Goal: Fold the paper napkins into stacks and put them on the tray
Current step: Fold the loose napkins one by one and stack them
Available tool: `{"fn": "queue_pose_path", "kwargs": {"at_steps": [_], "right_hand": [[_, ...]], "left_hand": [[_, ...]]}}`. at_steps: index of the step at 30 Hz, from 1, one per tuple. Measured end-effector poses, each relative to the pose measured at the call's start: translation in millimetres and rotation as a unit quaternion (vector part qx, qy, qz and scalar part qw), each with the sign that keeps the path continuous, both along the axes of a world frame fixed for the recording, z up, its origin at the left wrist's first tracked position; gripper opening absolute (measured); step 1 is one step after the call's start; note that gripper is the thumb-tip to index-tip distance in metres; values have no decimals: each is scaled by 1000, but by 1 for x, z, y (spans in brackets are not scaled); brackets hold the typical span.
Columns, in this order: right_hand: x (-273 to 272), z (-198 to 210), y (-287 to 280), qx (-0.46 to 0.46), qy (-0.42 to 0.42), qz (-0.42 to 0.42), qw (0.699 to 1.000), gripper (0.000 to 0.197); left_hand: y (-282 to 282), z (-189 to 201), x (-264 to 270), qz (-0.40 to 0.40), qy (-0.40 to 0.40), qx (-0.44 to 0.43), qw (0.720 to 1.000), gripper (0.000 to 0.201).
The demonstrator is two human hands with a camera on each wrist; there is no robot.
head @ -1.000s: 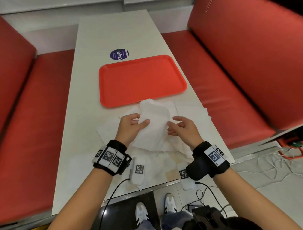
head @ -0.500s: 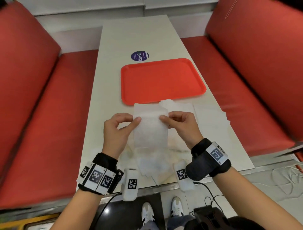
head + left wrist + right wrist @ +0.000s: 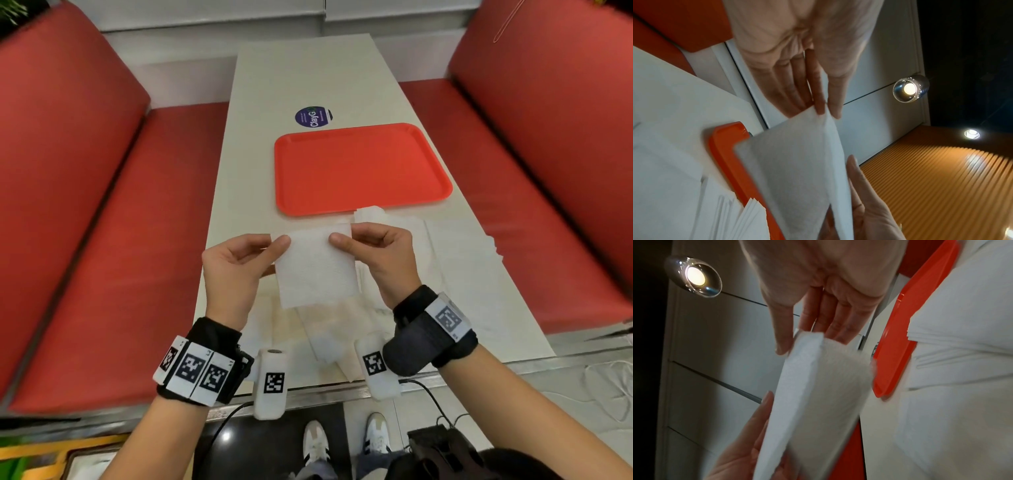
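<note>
I hold one folded napkin (image 3: 317, 265) up in the air above the near half of the table (image 3: 301, 75), between my two hands. My left hand (image 3: 236, 270) pinches its upper left corner, thumb on the side facing me and fingers behind. My right hand (image 3: 380, 255) pinches the upper right corner the same way. The napkin hangs down from these two corners as a small white rectangle.

In the left wrist view, the napkin (image 3: 797, 170) shows a doubled edge, so it looks folded at least once. In the right wrist view, its (image 3: 818, 394) layers gape a little at the top.

I judge it to be very light, soft and limp, with no stiffness of its own. It should droop wherever I do not support it, and the layers may slide apart or unfold if I loosen my pinch. It is thin paper, so a hard pull between my hands could tear it. The corners and the folded edge seem the best places to hold, with gentle pressure.

The orange tray (image 3: 363, 168) lies on the table beyond my hands, with nothing on it. More napkins (image 3: 445, 260) lie spread flat on the table below and to the right of my hands, and a small stack (image 3: 371, 214) of them touches the tray's near edge.
</note>
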State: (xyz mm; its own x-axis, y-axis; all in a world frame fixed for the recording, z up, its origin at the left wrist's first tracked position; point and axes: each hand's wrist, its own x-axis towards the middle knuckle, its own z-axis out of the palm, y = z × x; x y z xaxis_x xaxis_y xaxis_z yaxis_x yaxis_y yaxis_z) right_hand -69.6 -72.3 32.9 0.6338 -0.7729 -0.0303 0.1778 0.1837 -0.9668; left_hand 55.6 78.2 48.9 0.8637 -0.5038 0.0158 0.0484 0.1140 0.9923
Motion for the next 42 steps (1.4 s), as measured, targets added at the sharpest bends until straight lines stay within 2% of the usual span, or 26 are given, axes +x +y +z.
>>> {"fn": "queue_pose_path", "kwargs": {"at_steps": [2, 4, 10, 16, 20, 22, 25, 29, 33, 37, 42], "right_hand": [[5, -1, 5, 17, 8, 9, 1000, 22], [9, -4, 11, 26, 11, 17, 999, 26], [16, -8, 22, 38, 18, 26, 999, 28], [20, -4, 24, -3, 41, 58, 997, 44], [23, 3, 29, -69, 99, 145, 982, 22], [25, 3, 31, -89, 105, 170, 976, 17], [23, 1, 30, -93, 100, 155, 979, 18], [22, 1, 28, -111, 94, 152, 978, 17], [22, 3, 27, -111, 88, 153, 978, 15], [17, 1, 25, -88, 93, 164, 978, 13], [14, -3, 23, -32, 93, 158, 983, 13]], "left_hand": [[7, -2, 6, -15, 3, 19, 1000, 19], [15, -2, 12, -35, 3, 28, 999, 19], [32, -6, 25, -64, 6, 45, 997, 33], [37, -6, 29, -99, -6, 54, 994, 31], [35, 0, 25, -203, -53, 110, 972, 30], [33, 1, 24, -226, -73, 127, 963, 29], [30, 1, 24, -212, -75, 121, 967, 31], [20, 6, 17, -178, -40, 107, 977, 30], [12, 6, 14, -161, -73, 109, 978, 15], [11, 1, 15, -142, -91, 121, 978, 9], [26, -7, 32, -50, -81, 134, 986, 8]]}}
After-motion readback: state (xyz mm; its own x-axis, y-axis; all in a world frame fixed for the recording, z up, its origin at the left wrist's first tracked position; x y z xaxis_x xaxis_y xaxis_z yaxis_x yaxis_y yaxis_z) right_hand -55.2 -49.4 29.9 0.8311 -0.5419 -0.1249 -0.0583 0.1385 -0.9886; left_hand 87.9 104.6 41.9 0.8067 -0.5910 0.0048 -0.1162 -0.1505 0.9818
